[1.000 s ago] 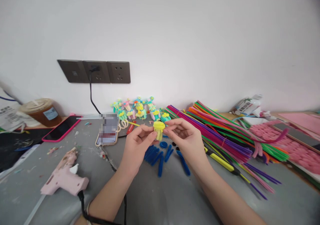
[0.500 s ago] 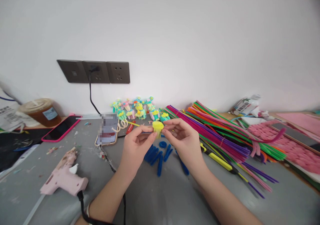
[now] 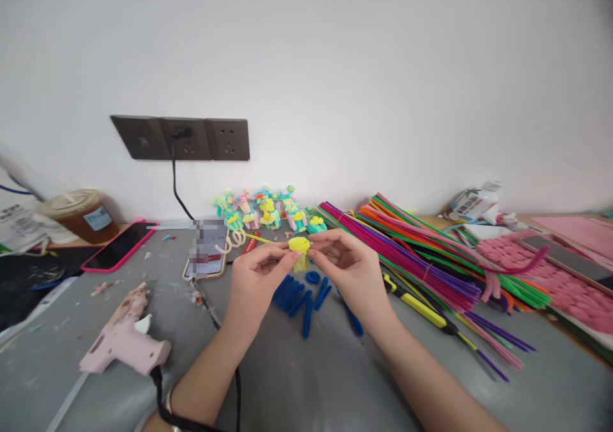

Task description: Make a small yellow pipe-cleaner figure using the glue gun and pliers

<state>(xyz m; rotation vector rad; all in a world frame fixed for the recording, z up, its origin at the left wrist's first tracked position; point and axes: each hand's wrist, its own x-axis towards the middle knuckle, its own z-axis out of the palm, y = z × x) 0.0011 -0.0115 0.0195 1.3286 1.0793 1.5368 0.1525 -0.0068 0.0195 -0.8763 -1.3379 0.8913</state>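
Note:
Between my two hands is a small yellow pipe-cleaner piece [image 3: 299, 246], coiled round at the top with short strands hanging below. My left hand [image 3: 261, 275] pinches its left side between thumb and fingers. On its right side, my right hand [image 3: 347, 262] grips with thumb and forefinger; the other fingers curl behind. Under the hands, several short blue pipe-cleaner pieces [image 3: 290, 296] and a small blue coil [image 3: 313, 278] lie on the grey table. A longer blue piece [image 3: 353, 320] is partly covered by my right wrist.
Small pipe-cleaner figures [image 3: 268, 209] stand by the wall. Right are bundled pipe cleaners [image 3: 412, 259] and a yellow-black cutter [image 3: 424, 310]. Left are a pink glue gun [image 3: 124, 336] with its black cord, a lit phone [image 3: 208, 250], a pink-cased phone [image 3: 119, 246] and a drink cup [image 3: 81, 215].
The yellow piece has tilted and sunk slightly, so its coiled top looks rounder. My left hand has shifted a little left; both hands keep hold.

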